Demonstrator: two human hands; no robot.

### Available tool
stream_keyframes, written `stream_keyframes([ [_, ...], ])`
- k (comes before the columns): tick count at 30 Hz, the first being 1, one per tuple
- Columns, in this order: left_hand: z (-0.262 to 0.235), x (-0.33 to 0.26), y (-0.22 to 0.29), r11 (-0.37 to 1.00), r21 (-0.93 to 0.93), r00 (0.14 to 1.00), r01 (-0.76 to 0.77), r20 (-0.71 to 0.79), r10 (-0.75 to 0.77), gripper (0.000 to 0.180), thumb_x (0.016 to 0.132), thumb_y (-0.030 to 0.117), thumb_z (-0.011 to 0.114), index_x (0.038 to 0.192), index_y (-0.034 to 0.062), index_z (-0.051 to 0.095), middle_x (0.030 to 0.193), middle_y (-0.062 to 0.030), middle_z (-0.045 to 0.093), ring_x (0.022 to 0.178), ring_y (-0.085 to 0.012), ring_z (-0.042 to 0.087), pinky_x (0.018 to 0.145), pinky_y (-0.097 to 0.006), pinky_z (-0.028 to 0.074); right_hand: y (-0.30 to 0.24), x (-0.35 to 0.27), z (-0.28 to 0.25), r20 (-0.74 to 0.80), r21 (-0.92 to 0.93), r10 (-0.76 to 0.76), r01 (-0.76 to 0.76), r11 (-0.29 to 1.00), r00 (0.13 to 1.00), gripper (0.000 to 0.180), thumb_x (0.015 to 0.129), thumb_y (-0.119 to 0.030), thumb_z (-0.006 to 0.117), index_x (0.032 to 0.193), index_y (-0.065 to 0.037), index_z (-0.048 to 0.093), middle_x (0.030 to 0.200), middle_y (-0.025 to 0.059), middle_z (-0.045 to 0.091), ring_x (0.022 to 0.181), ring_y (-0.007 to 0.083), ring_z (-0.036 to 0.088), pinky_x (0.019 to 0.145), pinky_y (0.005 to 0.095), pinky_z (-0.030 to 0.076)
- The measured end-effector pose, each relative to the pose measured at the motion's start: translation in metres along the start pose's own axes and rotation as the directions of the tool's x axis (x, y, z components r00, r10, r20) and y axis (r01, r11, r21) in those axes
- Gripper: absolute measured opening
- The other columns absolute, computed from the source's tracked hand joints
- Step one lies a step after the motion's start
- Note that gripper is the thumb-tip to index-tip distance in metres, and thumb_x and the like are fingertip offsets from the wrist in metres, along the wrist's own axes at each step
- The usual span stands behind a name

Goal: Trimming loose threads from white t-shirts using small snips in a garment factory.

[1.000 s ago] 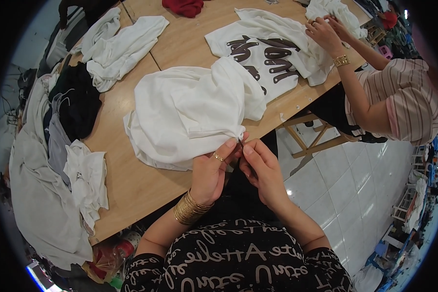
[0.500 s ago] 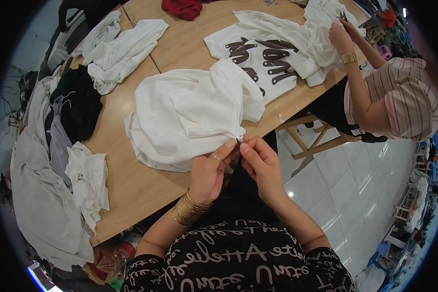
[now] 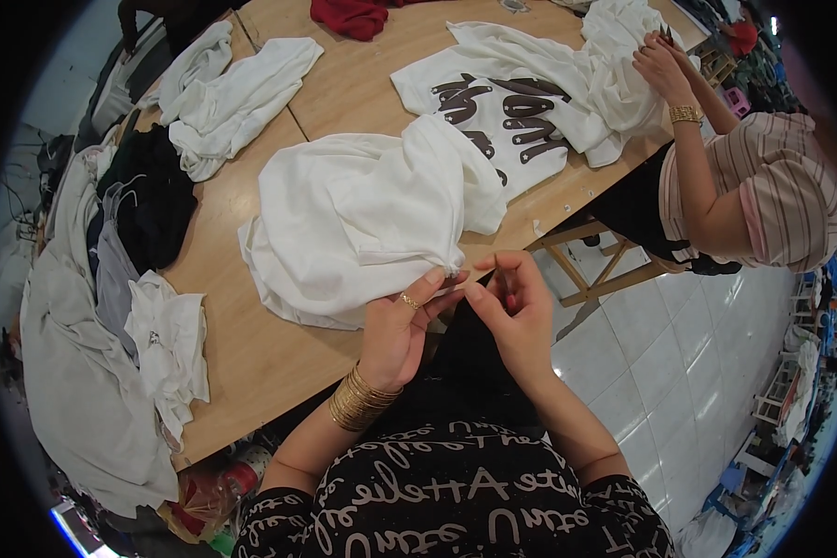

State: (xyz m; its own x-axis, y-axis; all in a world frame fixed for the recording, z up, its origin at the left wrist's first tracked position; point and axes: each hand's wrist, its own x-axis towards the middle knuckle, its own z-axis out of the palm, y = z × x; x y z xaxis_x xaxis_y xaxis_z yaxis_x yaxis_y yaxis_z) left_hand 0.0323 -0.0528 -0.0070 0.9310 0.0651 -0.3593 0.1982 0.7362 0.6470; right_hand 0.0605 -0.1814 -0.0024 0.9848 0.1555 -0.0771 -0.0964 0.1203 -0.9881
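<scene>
Left hand [image 3: 402,325]: pinching the near hem of the white shirt [image 3: 363,219] between thumb and fingers; gold ring on one finger, gold bangles [image 3: 358,402] stacking at the wrist.
Right hand [image 3: 511,312]: closing on a thin dark tool [image 3: 496,272], its tip pointing up just beside the pinched hem; the kind of tool cannot be told.
White shirt: lying bunched on the surface [image 3: 260,358], spreading away from both hands, its near edge hanging at the surface's edge.
Printed shirt [image 3: 502,112]: lying flat beyond the white shirt, far from the hands.
Co-worker's hand [image 3: 660,65]: working at a white garment [image 3: 623,70], well apart to the right.
Left of the left hand: a small white garment [image 3: 169,344], dark clothes [image 3: 153,200], more white clothes [image 3: 228,93].
Red cloth [image 3: 349,17]: lying at the far end.
</scene>
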Motion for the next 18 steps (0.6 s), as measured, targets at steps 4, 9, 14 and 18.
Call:
stream_keyframes([
  [4,-0.002,0.000,-0.003,1.000,0.024,0.999,-0.015,-0.031,0.015,0.019,0.084,0.008,0.055,0.100,-0.0028,0.057,0.094,-0.0092,0.062,0.087,-0.0162,0.059,0.075,-0.028,0.048,0.000,0.003,0.000,0.023,-0.382,-0.157,0.154,0.911,0.987,0.015,0.074,-0.006,0.066,0.085,-0.002,0.056,0.062,-0.0018,0.050,0.051,0.0022,0.041,0.045,0.0171,0.034],
  [9,-0.010,0.001,-0.003,0.992,0.123,0.995,-0.027,-0.096,0.039,0.015,0.083,0.008,0.057,0.094,-0.0003,0.058,0.086,-0.0059,0.062,0.081,-0.0137,0.058,0.069,-0.026,0.048,0.003,0.007,-0.001,0.045,-0.541,-0.328,0.299,0.786,0.944,0.017,0.069,-0.003,0.065,0.083,-0.001,0.057,0.066,0.0070,0.056,0.053,0.0105,0.053,0.050,0.0215,0.043],
  [14,-0.005,0.001,0.002,0.998,0.055,1.000,0.020,-0.014,-0.019,0.017,0.084,0.009,0.056,0.097,-0.0015,0.057,0.091,-0.0077,0.061,0.080,-0.0157,0.059,0.070,-0.029,0.051,0.000,0.009,-0.003,0.037,-0.481,-0.197,0.191,0.856,0.980,0.015,0.072,-0.007,0.065,0.083,-0.001,0.057,0.066,0.0054,0.056,0.054,0.0081,0.050,0.051,0.0205,0.041],
  [18,-0.002,0.001,0.004,0.998,0.060,1.000,0.014,0.001,-0.014,0.020,0.085,0.008,0.054,0.101,-0.0034,0.054,0.096,-0.0098,0.060,0.083,-0.0180,0.060,0.074,-0.030,0.051,-0.010,0.010,-0.008,0.087,-0.393,0.022,0.014,0.919,0.996,0.017,0.081,-0.014,0.061,0.091,-0.001,0.054,0.069,0.0016,0.055,0.057,0.0058,0.046,0.055,0.0186,0.040],
])
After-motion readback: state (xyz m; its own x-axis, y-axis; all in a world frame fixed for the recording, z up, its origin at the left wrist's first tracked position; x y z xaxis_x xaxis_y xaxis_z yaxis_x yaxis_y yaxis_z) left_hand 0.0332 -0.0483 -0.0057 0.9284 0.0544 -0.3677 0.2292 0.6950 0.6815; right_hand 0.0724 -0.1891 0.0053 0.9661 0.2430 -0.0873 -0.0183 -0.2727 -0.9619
